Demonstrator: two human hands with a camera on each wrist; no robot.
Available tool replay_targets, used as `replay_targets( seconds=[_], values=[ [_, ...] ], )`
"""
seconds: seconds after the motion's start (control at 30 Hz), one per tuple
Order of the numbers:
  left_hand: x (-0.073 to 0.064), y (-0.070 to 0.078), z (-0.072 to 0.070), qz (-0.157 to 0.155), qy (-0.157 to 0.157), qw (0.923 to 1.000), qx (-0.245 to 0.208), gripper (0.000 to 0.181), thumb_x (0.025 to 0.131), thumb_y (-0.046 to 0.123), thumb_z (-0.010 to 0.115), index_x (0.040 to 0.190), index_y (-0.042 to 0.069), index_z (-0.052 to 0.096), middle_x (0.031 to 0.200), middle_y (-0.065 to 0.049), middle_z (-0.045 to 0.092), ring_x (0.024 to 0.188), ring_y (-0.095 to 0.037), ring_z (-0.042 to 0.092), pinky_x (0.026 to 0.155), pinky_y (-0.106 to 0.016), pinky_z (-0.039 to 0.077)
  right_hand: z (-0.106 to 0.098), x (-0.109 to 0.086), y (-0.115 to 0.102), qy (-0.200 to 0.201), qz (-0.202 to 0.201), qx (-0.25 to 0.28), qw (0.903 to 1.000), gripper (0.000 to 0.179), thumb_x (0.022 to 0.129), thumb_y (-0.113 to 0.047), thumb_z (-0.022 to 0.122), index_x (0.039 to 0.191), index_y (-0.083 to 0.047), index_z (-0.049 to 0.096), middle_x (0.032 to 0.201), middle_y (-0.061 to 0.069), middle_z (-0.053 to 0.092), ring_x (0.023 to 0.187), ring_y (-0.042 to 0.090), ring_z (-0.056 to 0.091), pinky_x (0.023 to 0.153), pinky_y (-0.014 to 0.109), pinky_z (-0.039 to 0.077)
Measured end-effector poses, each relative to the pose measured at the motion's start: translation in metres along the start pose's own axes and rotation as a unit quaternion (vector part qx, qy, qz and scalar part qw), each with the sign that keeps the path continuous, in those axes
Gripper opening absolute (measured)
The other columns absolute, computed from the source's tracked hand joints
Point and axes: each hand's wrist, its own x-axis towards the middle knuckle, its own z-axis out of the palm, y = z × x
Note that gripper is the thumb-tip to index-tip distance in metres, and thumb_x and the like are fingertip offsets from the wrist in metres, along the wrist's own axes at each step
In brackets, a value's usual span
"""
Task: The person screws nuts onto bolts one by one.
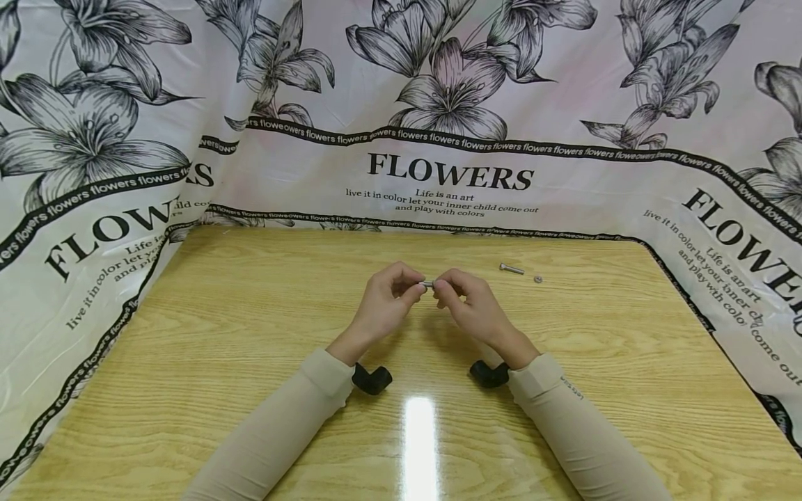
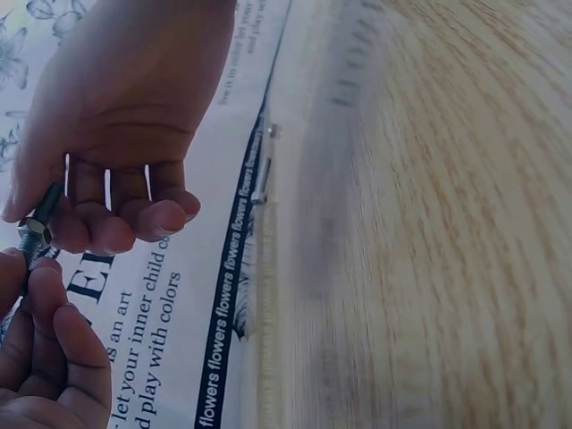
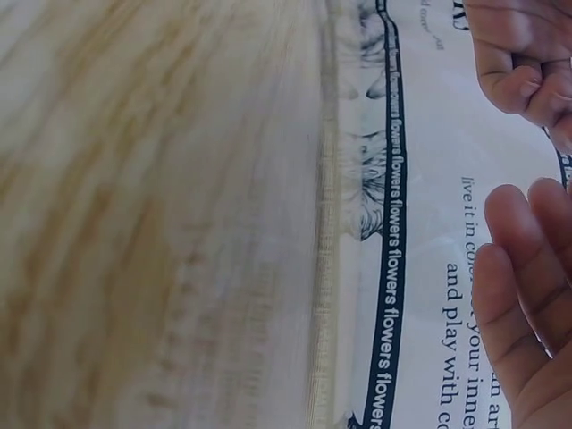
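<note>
Between the two hands, above the table, is a small metal bolt (image 1: 429, 284) with a nut (image 2: 34, 228) around it. My left hand (image 1: 381, 303) pinches one end of the bolt between thumb and fingers; in the left wrist view its other fingers curl inward. From the opposite side, my right hand (image 1: 475, 306) grips the other end at its fingertips. The right wrist view catches part of the right hand (image 3: 527, 304) and the left hand (image 3: 527, 67), while the bolt lies outside that frame.
A second bolt (image 1: 512, 268) lies on the wood-grain table (image 1: 250, 313), beyond the right hand, with a loose nut (image 1: 537, 279) to its right. Flower-printed cloth (image 1: 451, 188) rises around the back and sides. Black wrist devices (image 1: 372, 380) sit at both cuffs.
</note>
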Motion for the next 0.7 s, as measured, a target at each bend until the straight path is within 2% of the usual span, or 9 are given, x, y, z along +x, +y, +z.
replay_targets(
  seconds=[0.07, 0.23, 0.37, 0.47, 0.6, 0.7],
  values=[
    [0.0, 0.0, 0.0, -0.001, 0.0, 1.0, 0.0, 0.008, 0.093, 0.005, 0.062, 0.101, 0.006, 0.064, 0.094, -0.009, 0.067, 0.08, -0.021, 0.063, 0.071, -0.031, 0.053, 0.0, 0.0, 0.0, -0.001, 0.001, -0.003, 1.0, 0.013, 0.1, -0.019, 0.053, 0.107, -0.012, 0.06, 0.093, 0.009, 0.064, 0.077, 0.017, 0.063, 0.066, 0.037, 0.052],
    [0.0, -0.001, -0.001, -0.004, -0.001, 1.0, -0.003, 0.009, 0.093, 0.007, 0.062, 0.102, 0.005, 0.064, 0.095, -0.009, 0.066, 0.083, -0.024, 0.063, 0.072, -0.032, 0.053, 0.0, 0.0, -0.004, 0.0, -0.01, -0.016, 0.9998, 0.028, 0.092, -0.01, 0.063, 0.118, -0.004, 0.052, 0.103, 0.009, 0.065, 0.084, 0.019, 0.065, 0.07, 0.038, 0.052],
    [0.001, -0.001, 0.0, -0.004, -0.002, 1.0, -0.007, 0.01, 0.093, 0.007, 0.062, 0.102, 0.004, 0.064, 0.096, -0.013, 0.067, 0.082, -0.025, 0.063, 0.072, -0.032, 0.052, -0.001, 0.001, -0.018, 0.002, -0.028, -0.006, 0.9996, 0.022, 0.091, 0.0, 0.061, 0.112, 0.001, 0.054, 0.097, 0.014, 0.065, 0.079, 0.027, 0.065, 0.069, 0.037, 0.052],
    [0.001, -0.001, 0.0, -0.004, 0.0, 1.0, -0.006, 0.009, 0.093, 0.007, 0.062, 0.101, 0.005, 0.064, 0.095, -0.013, 0.067, 0.081, -0.024, 0.063, 0.071, -0.031, 0.052, -0.003, 0.0, -0.032, 0.004, -0.024, -0.008, 0.9997, 0.013, 0.093, 0.003, 0.056, 0.106, 0.002, 0.058, 0.09, 0.013, 0.064, 0.074, 0.031, 0.063, 0.066, 0.036, 0.051],
    [0.0, -0.001, 0.001, -0.001, 0.001, 1.0, -0.005, 0.008, 0.092, 0.004, 0.063, 0.1, 0.005, 0.064, 0.094, -0.01, 0.067, 0.079, -0.02, 0.063, 0.071, -0.031, 0.053, -0.001, 0.001, -0.022, 0.009, 0.001, -0.02, 0.9997, 0.012, 0.098, -0.006, 0.052, 0.097, -0.006, 0.065, 0.084, 0.004, 0.063, 0.073, 0.024, 0.061, 0.065, 0.035, 0.049],
    [0.001, -0.001, 0.002, 0.003, 0.001, 1.0, -0.007, 0.008, 0.092, 0.003, 0.063, 0.099, 0.004, 0.064, 0.093, -0.011, 0.067, 0.077, -0.019, 0.062, 0.07, -0.032, 0.054, 0.001, 0.001, -0.007, 0.009, 0.009, -0.017, 0.9998, 0.016, 0.1, -0.013, 0.05, 0.095, -0.01, 0.065, 0.084, 0.004, 0.062, 0.074, 0.018, 0.061, 0.066, 0.036, 0.05]
  ],
)
